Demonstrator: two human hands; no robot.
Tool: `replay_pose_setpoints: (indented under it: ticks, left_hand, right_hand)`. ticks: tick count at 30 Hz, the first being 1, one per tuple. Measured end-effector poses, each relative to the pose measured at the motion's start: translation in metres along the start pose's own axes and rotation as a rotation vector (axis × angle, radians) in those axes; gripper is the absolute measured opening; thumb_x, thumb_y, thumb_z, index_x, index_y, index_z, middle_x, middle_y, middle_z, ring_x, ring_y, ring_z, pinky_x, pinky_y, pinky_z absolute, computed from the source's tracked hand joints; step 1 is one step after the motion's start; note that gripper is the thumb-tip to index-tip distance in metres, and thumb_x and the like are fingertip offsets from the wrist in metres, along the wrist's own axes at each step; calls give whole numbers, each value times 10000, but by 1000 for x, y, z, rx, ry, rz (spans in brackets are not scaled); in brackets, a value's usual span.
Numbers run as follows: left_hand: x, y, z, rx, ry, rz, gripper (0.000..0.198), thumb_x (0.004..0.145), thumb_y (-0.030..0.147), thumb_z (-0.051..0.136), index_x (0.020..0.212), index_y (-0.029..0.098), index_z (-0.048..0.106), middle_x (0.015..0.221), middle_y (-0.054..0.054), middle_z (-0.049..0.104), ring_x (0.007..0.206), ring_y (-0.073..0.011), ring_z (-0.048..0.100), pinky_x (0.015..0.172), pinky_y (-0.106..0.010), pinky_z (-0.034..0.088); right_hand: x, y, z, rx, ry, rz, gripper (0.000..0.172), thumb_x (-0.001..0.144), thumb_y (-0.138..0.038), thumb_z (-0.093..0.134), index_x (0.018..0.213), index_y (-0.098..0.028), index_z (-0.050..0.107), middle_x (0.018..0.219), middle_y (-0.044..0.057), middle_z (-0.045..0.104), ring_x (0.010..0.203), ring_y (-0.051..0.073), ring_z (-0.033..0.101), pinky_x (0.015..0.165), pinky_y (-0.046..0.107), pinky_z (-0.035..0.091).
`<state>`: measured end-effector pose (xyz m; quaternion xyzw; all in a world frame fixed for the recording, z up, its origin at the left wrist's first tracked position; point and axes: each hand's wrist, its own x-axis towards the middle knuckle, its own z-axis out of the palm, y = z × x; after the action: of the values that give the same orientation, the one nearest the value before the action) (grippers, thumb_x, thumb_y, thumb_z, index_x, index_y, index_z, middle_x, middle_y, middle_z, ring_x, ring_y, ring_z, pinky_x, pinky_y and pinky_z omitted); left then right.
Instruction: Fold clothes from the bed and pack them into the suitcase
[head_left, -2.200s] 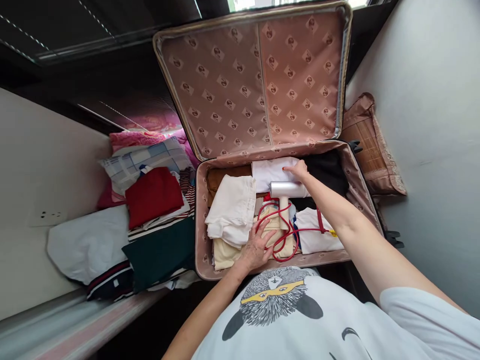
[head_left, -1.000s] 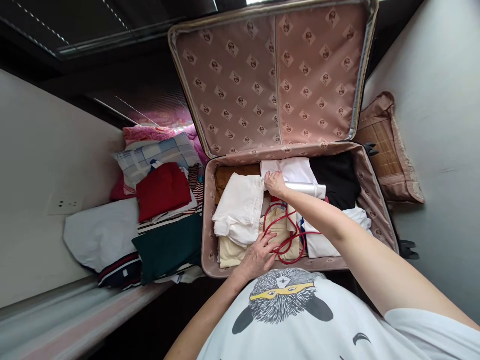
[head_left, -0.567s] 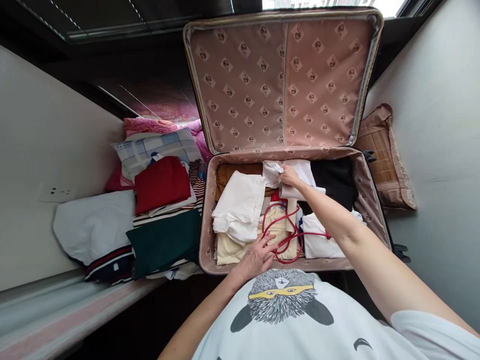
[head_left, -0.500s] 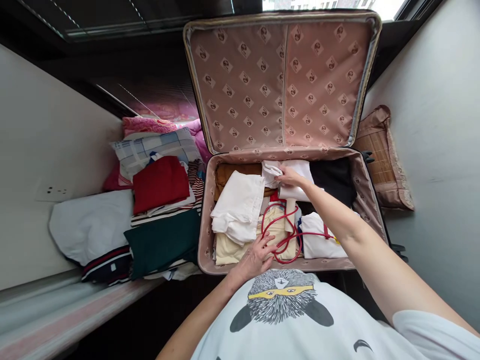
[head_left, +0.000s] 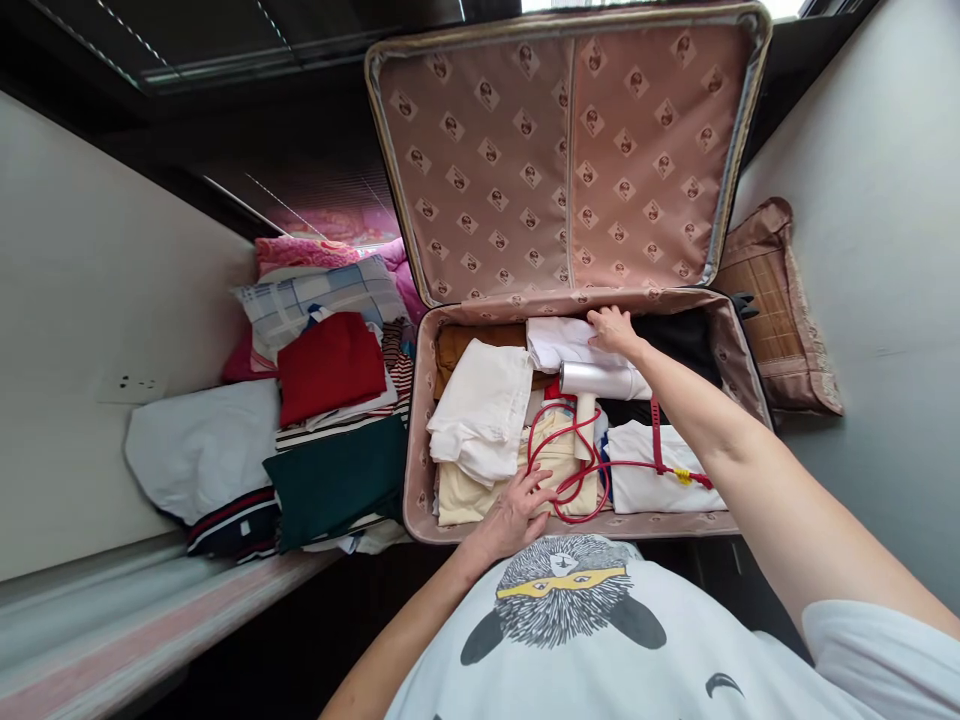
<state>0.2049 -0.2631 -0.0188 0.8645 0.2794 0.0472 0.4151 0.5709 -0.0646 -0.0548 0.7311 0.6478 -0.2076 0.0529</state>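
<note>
Narrow room, pale walls left and right. Head view: open suitcase (head_left: 417,450) at centre, lid (head_left: 570,150) upright at far side. Right hand (head_left: 615,330) on white folded garment (head_left: 562,342) by far wall of case, fingers curled over its edge; grip or mere press, cannot tell. Silver hair dryer (head_left: 600,380) lies just nearer, red cord (head_left: 570,465) looping toward near rim. Left hand (head_left: 514,515) flat, fingers spread wide on cord and cream garment (head_left: 457,495), likely pinning layers down. Clothes pile (head_left: 330,365) left of case, woven cushion (head_left: 772,300) right.

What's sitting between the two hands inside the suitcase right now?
In the head view, the silver hair dryer and its coiled red cord lie between the left hand and right hand.
</note>
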Motion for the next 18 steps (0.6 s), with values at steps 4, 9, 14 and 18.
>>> replay_pose_setpoints:
  ticks: [4, 9, 14, 18]
  left_hand:
    - [2, 2, -12, -44, -27, 32, 375, 851, 132, 660, 1201, 248, 731, 1437, -109, 640, 1361, -278, 557, 1212, -542, 392]
    - [-2, 3, -44, -196, 46, 19, 212, 866, 246, 678, 1035, 295, 796, 1395, -63, 684, 1462, -328, 452, 1206, -586, 361]
    - [18, -11, -83, -802, 689, -285, 511, 967, 614, 573, 1306, 245, 675, 1458, -138, 623, 1375, -317, 558, 1132, -533, 471]
    - [44, -47, -101, -1380, 568, -496, 937, 851, 930, 375, 1345, 174, 624, 1368, -202, 663, 1277, -360, 635, 1011, -542, 566]
  right_hand:
    - [-18, -23, -28, -56, 95, -173, 429, 882, -135, 593, 1311, -124, 576, 1253, 215, 654, 1177, 356, 551, 1074, 493, 312]
    - [-56, -42, -95, 92, 394, -209, 452, 904, -200, 589, 1350, -136, 552, 1275, 192, 657, 1215, 388, 548, 1099, 539, 326]
    - [-103, -78, -105, 804, 389, -138, 420, 916, -379, 597, 1302, -214, 602, 1092, 65, 707, 1008, 276, 659, 876, 370, 525]
    - [-137, -136, -24, 1181, 144, 15, 381, 911, -434, 568, 1219, -216, 613, 1109, 72, 738, 1000, 252, 691, 794, 319, 561]
